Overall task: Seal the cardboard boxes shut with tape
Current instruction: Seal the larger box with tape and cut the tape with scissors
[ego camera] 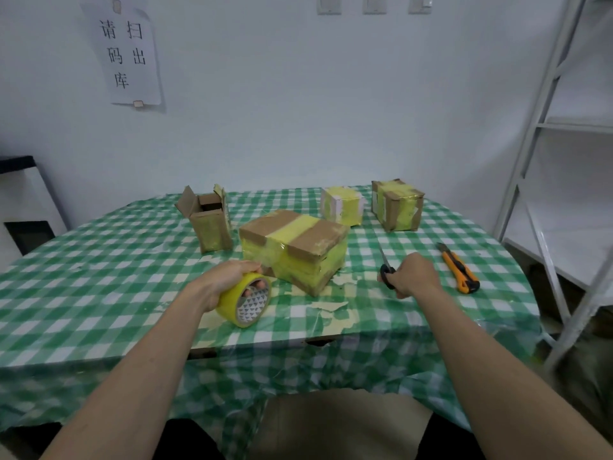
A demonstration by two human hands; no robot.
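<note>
Two bare forearms reach out from the bottom of the view over the table [99,247], which wears a green-and-white checked plastic cloth, torn in patches near its front edge. From where I stand, the left hand [225,277] has its grip closed on a roll of yellow tape [244,300], fingers hooked through the core and the roll resting on the cloth. The right hand [413,275] is clenched around the black handles of a pair of scissors [385,265], whose blades point away toward the far side.

Just beyond the roll sits the large cardboard box [293,249], flaps down, a yellow band running across its top and down its front. Behind it, a small pale box [341,205] and a cube-shaped carton [397,205] to its right both look wrapped in tape as well. The tall narrow box [209,222] at the left stands with its top flaps up, plainly unsealed.

An orange utility knife [459,270] lies on the cloth to the right of the scissors hand, not touching it.

I judge the large box to be finished or nearly so, with both tools in hand between boxes. The open box seems the one left. The next move probably calls for bringing it closer, folding its flaps flat, drawing a length of tape across the seam, and cutting it with the scissors. I cannot tell where the free end of the tape lies on the roll.
</note>
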